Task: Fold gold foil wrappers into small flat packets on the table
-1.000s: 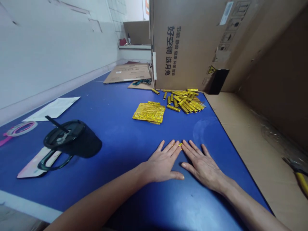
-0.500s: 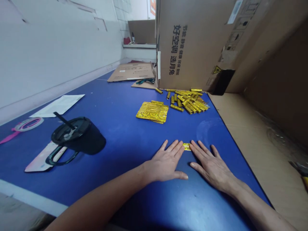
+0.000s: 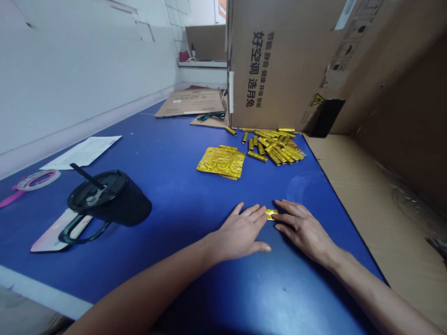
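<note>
A narrow folded strip of gold foil paper [image 3: 271, 214] lies on the blue tabletop [image 3: 174, 195], showing only in the gap between my hands. My left hand [image 3: 242, 232] rests flat with its fingers stretched out, their tips over the strip's left end. Over the right end, my right hand [image 3: 307, 232] bends its fingers, with the thumb drawn in near them; that end is hidden under the hand. Beyond my hands sits a flat stack of gold foil sheets [image 3: 221, 162]. Behind it to the right lies a pile of rolled gold foil tubes [image 3: 279, 146].
On the left stand a black mug with a straw [image 3: 115, 197], a phone-like flat item [image 3: 52, 232], a pink-and-clear ring [image 3: 40, 180] and a white paper [image 3: 82, 152]. A big cardboard box [image 3: 289, 60] rises behind the tubes; flat cardboard [image 3: 192, 102] lies at the back.
My right hand has gone from flat and stretched out to bent fingers, its thumb moving up closer to the strip. The left hand stays flat, nearly in place.
</note>
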`<state>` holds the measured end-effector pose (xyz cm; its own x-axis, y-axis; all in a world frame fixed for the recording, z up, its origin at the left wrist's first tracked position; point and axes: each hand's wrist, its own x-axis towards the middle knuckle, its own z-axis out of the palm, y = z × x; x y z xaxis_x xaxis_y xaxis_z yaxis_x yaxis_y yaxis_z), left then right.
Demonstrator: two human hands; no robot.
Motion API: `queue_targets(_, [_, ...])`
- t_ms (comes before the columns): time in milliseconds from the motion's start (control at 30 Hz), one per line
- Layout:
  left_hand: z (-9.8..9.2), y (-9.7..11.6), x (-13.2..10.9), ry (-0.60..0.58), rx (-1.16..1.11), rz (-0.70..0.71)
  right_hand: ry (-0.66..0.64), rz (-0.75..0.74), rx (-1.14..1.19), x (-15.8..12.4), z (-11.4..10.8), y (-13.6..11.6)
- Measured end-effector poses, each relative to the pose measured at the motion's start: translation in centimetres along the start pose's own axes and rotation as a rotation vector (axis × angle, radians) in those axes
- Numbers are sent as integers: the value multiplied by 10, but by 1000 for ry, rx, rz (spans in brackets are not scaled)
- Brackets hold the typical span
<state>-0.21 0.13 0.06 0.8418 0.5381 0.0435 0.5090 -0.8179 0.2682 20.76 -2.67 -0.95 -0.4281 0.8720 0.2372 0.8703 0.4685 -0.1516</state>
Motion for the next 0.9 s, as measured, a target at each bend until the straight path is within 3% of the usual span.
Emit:
queue_targets(333, [0,-6,6,89,-46,-5,102,-92,61,12,5,0])
queue_targets(667, [6,-7,12,259,-111,-154,21,61,36,19,0,-10])
queue_targets(900, [5,-7,11,273,-122,-264,-25,135,34,21,-3,-12])
